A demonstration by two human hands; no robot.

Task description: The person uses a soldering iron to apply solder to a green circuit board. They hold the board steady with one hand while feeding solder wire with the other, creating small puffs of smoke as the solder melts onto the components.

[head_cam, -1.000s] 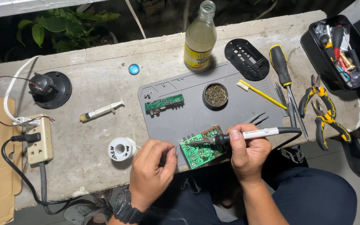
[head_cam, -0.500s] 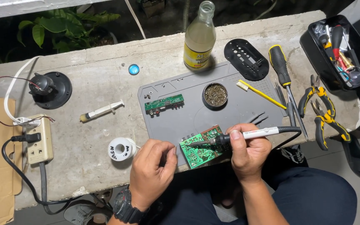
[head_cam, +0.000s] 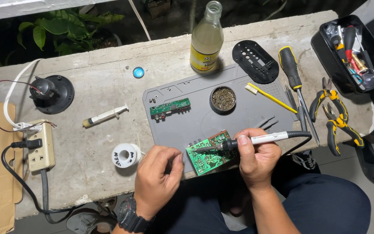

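My right hand [head_cam: 256, 158] grips a soldering iron [head_cam: 256, 139] with a white handle, its tip resting on a green circuit board [head_cam: 206, 156] at the near edge of a grey work mat [head_cam: 204, 117]. Just left of the board, my left hand [head_cam: 156, 180] has its fingers pinched together, apparently on a thin solder wire that I cannot see clearly. A white solder spool [head_cam: 126, 155] lies beside that hand. A smaller green circuit board [head_cam: 169, 107] rests farther back on the mat.
On the concrete ledge are a glass bottle [head_cam: 206, 39], a round tin [head_cam: 223, 99], a yellow toothbrush [head_cam: 269, 96], a syringe [head_cam: 104, 116], a screwdriver [head_cam: 294, 76], pliers [head_cam: 336, 115], a black tool tray [head_cam: 353, 54], a power strip [head_cam: 40, 147] and a black round part [head_cam: 50, 93].
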